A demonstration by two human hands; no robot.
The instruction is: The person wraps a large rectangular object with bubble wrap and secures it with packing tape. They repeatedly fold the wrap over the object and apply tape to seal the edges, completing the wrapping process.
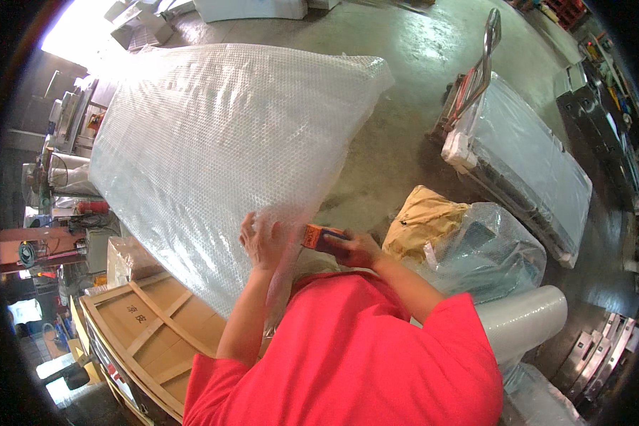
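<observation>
A large sheet of bubble wrap (227, 135) covers a big, broad piece in front of me and hangs down toward my body. My left hand (261, 241) rests against its near edge, fingers stretched out and apart. Close to that edge, my right hand (358, 250) is wrapped round a small box-shaped thing (312, 236), orange at the end and dark along the side; its exact kind does not show. The two hands are a short way apart, just ahead of my red shirt. What lies under the wrap is hidden.
A wood-framed cardboard crate (149, 323) stands at the near left. To my right are a bubble wrap roll (522, 319), a crumpled brown bag (422, 221) and loose clear plastic (500, 248). Farther right, a hand cart (486, 60) stands by a wrapped flat panel (525, 153).
</observation>
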